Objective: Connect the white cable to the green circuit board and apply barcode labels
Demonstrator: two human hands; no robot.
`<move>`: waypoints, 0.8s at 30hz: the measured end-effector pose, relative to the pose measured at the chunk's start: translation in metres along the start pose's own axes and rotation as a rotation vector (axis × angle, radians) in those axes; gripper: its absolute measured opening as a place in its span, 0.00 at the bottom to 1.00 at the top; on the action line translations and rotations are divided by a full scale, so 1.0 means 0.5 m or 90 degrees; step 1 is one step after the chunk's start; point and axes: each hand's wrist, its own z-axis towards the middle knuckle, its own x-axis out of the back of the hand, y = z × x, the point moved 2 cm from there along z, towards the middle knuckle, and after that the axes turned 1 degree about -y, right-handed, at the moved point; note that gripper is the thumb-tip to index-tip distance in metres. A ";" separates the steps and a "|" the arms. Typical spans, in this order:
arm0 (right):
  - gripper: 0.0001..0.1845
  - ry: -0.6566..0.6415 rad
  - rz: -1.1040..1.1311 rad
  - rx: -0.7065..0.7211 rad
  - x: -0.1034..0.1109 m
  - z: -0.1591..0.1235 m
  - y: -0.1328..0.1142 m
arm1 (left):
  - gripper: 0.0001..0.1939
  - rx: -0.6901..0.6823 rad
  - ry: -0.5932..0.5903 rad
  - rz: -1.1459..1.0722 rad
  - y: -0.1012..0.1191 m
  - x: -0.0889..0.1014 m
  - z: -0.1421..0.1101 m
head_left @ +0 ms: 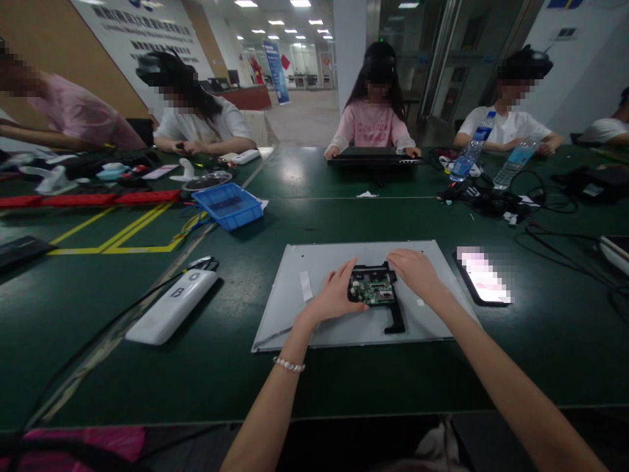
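Note:
A green circuit board [374, 292] sits in a black plastic frame [396, 320] over a flat grey metal panel [344, 330]. My left hand [337, 294] grips the left side of the board and frame, its thumb along the lower edge and its fingers at the upper left. At the frame's upper right corner, my right hand [413, 270] has its fingers bent together on the black edge; the fingertips are partly hidden. A white strip [305, 286] lies on the panel, left of my left hand.
Right of the panel lies a phone [484, 276]; to the left, a white power bank [174, 305] with a cable. A blue tray [230, 204] stands farther back. Two bottles [472, 147] stand among cables at the right. Several people sit across the table [221, 380].

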 end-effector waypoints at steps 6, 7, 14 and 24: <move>0.11 -0.042 -0.032 0.071 -0.026 0.054 -0.063 | 0.52 -0.013 0.014 0.003 -0.003 -0.006 0.000; 0.11 -0.047 -0.033 0.079 -0.031 0.058 -0.068 | 0.52 -0.012 0.015 0.004 -0.003 -0.006 0.000; 0.13 -0.066 -0.020 0.069 -0.052 0.062 -0.076 | 0.53 -0.002 0.006 -0.003 -0.006 -0.007 0.000; 0.13 -0.068 0.032 0.060 -0.055 0.070 -0.077 | 0.54 -0.007 0.009 -0.014 -0.009 -0.010 -0.002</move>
